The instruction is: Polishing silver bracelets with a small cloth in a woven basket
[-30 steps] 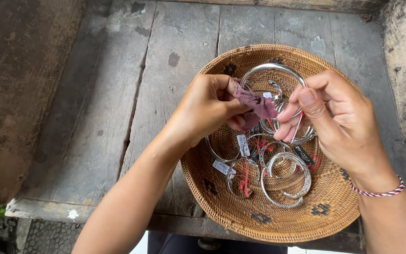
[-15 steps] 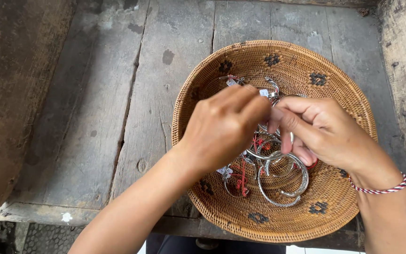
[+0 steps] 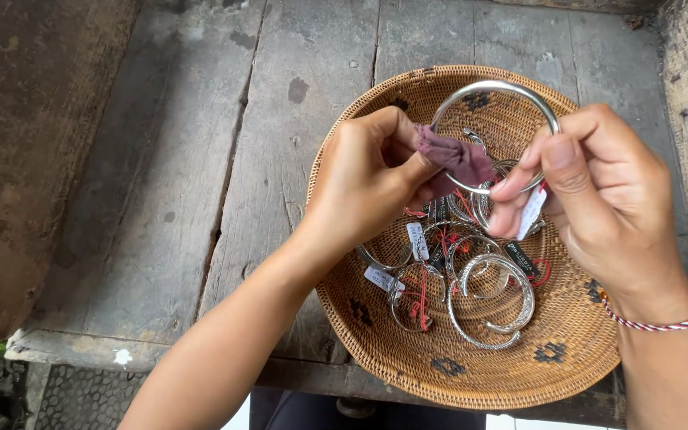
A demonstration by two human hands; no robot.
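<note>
Over the worn plank table (image 3: 201, 159), your left hand (image 3: 360, 187) pinches a cloth (image 3: 455, 159) against the bangle (image 3: 495, 87) your right hand (image 3: 599, 207) grips above the basket (image 3: 519, 366); hard rubbing could twist it loose onto the others.

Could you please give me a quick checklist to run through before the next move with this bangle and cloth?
1. Bangle pinched by right hand: ok.
2. Cloth pinched in left hand and touching the bangle: ok.
3. Bangle held above the basket: ok.
4. Bangle's tag clear of the cloth: ok.
5. Other bangles lying inside the basket: ok.
6. Bangle surface clean: cannot tell.
</note>
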